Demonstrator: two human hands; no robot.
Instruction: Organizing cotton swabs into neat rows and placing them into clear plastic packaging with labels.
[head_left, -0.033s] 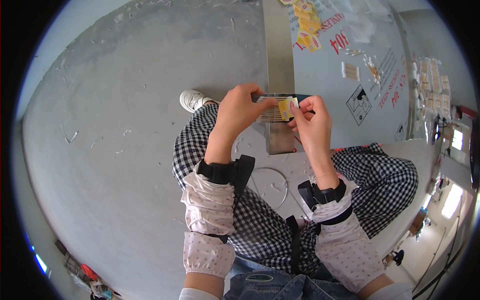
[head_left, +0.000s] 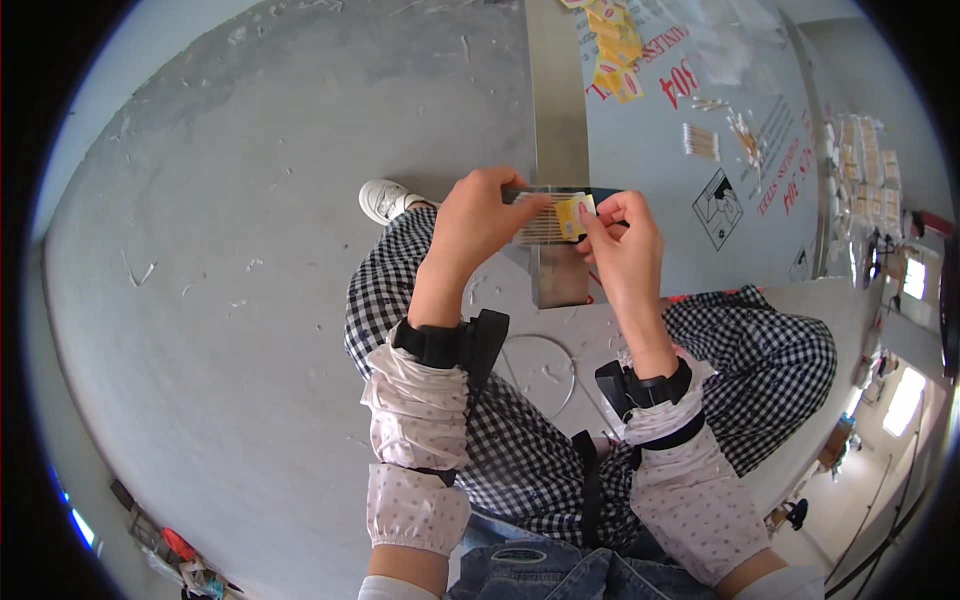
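My left hand [head_left: 472, 222] is closed on the left end of a clear pack of cotton swabs [head_left: 538, 228], its thumb lying along the upper face. The swabs lie side by side in the pack, over the table's near left corner. A small yellow card [head_left: 570, 216] covers their right end. My right hand [head_left: 626, 245] pinches that card by its right edge, thumb on top. Whether the card is inside the clear wrap or on it, I cannot tell.
On the metal-topped table [head_left: 640, 190] are loose yellow cards [head_left: 618, 50], a row of cotton swabs [head_left: 701, 142] and a scattered bunch of swabs [head_left: 746, 138]. Clear plastic bags [head_left: 725, 45] lie at the back. Many filled packs [head_left: 868, 175] are stacked beyond the right edge.
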